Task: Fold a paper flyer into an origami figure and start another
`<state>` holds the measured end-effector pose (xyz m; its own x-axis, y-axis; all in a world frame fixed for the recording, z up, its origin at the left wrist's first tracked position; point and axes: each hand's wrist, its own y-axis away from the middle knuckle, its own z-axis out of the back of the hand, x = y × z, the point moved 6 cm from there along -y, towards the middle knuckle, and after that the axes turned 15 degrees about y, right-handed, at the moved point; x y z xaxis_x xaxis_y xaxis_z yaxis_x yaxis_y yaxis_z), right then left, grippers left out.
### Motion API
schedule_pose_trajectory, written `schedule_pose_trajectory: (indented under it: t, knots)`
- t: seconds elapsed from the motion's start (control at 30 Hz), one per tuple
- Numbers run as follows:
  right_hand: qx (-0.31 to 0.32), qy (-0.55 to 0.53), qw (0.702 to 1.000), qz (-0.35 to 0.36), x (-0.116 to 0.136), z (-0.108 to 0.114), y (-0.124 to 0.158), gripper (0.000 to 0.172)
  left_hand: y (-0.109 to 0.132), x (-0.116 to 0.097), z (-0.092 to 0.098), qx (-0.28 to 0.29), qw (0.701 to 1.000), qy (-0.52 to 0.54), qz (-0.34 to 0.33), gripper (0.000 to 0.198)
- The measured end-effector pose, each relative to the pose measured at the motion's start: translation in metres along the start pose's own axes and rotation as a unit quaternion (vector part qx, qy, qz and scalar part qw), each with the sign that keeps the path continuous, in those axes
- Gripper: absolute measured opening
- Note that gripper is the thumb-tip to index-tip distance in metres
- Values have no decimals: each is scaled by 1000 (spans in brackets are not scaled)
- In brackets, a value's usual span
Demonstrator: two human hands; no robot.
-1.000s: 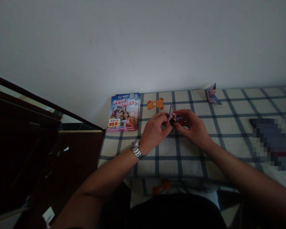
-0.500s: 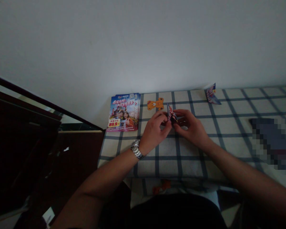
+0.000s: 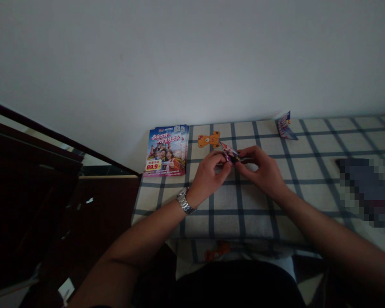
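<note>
A small folded flyer (image 3: pixel 230 153) with a colourful print is held between my two hands over the checked tablecloth. My left hand (image 3: pixel 213 171), with a steel watch on its wrist, pinches the flyer's left and lower side. On the other side, the fingers of my right hand (image 3: pixel 259 171) are closed on its right edge. My fingers cover part of the flyer, so its full fold cannot be made out. A stack of flat printed flyers (image 3: pixel 165 152) lies to the left of my hands, near the wall.
Another folded paper piece (image 3: pixel 286 127) stands near the wall at the back right. A dark, pixelated flat object (image 3: pixel 365 184) lies on the right of the checked tablecloth (image 3: pixel 192 226). Dark wooden furniture (image 3: pixel 28 171) stands left of the table's edge.
The flyer between my hands has tilted and opened out, showing more of its printed face. My right hand has shifted slightly to the right; my left has stayed nearly still.
</note>
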<state>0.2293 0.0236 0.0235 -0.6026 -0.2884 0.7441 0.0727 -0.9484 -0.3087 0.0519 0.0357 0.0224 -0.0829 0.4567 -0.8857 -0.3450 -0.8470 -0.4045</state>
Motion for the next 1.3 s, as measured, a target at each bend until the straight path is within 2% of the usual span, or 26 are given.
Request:
schedule_pose_trajectory:
  t: [0.07,0.13,0.2,0.27,0.4,0.7,1.03,1.3]
  knots:
    - [0,4,1000,-9,-1,2,-1,28,1,2,1,-11,1000,4,4,15]
    - [2,26,1000,-10,-1,4,-1,26,1,1,6,-45,999,-5,-6,17]
    - [0,50,999,-6,-1,6,-2,24,0,-5,12,-85,995,-34,-37,20]
    - [1,72,997,1,-1,7,-2,22,0,-15,16,-97,988,-91,-82,18]
    - [20,106,994,34,1,6,-3,20,-3,-25,14,-44,976,-183,-114,17]
    - [44,128,988,78,4,3,-1,18,-1,-22,6,65,949,-263,-159,11]
    - [53,143,986,73,4,0,0,16,3,-24,1,95,925,-322,-180,12]
    - [65,142,982,107,6,-3,2,15,4,-27,-2,110,909,-339,-217,13]
